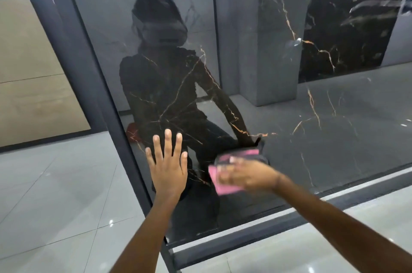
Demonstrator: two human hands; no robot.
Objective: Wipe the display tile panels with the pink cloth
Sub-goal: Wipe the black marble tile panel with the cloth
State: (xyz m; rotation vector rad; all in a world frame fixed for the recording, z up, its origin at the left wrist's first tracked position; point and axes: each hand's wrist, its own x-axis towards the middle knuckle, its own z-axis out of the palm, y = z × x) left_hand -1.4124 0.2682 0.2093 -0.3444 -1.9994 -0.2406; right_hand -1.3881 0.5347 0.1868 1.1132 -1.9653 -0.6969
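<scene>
A glossy black marble tile panel (301,143) with gold veins stands upright in a dark metal frame (73,54). My left hand (168,165) lies flat against its lower left part, fingers straight and spread. To the right of it, my right hand (243,175) presses the pink cloth (225,188) onto the panel's lower middle; that hand is motion-blurred. Pink cloth shows above, left of and below the fingers. The panel mirrors a crouching person and the cloth.
The frame's bottom rail (267,228) runs along the light grey tiled floor (55,205). A beige tile panel (29,85) stands at the far left behind the frame. Reflections of a grey pillar and another dark panel fill the upper right.
</scene>
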